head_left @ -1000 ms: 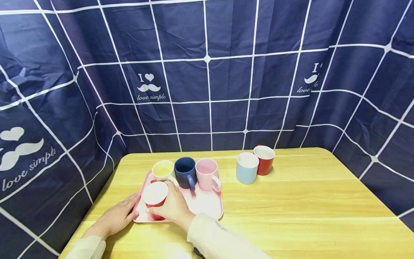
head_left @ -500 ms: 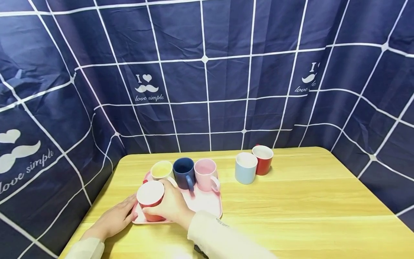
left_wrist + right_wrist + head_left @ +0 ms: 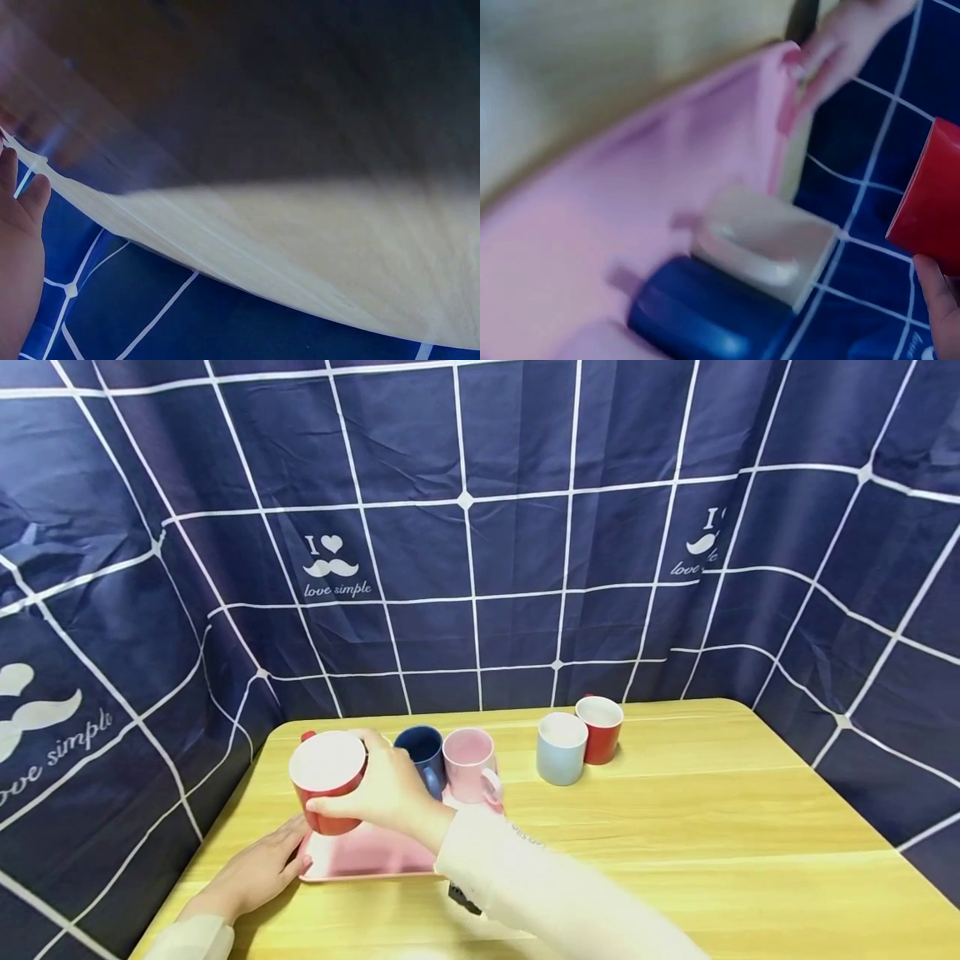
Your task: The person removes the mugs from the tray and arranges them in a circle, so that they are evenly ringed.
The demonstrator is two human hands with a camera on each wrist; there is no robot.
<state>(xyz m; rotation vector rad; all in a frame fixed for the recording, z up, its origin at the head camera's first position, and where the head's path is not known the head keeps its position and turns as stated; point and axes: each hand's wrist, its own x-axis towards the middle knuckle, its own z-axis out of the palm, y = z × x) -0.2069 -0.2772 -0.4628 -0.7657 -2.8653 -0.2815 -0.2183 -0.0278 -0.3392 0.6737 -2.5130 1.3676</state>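
Note:
My right hand [image 3: 390,789] grips a red mug [image 3: 327,781] with a white inside around its body, held up above the left part of a pink tray [image 3: 375,852]. In the right wrist view, the red mug [image 3: 934,199] shows at the right edge with a finger on it. My left hand [image 3: 258,868] rests with fairly straight fingers at the tray's left edge. Along the back of the tray stand a navy mug [image 3: 420,752], a pink mug [image 3: 468,764] and a cream mug [image 3: 765,236], which the right hand and red mug mostly hide in the head view.
A light blue mug [image 3: 561,749] and another red mug [image 3: 600,729] stand close together on the wooden table [image 3: 675,827], right of the tray. A dark blue curtain [image 3: 525,543] with white lines hangs behind the table and on both sides.
My right hand has lifted the red mug off the tray, upward and a little to the left. The left hand has stayed at the tray's edge. The view has shifted slightly.

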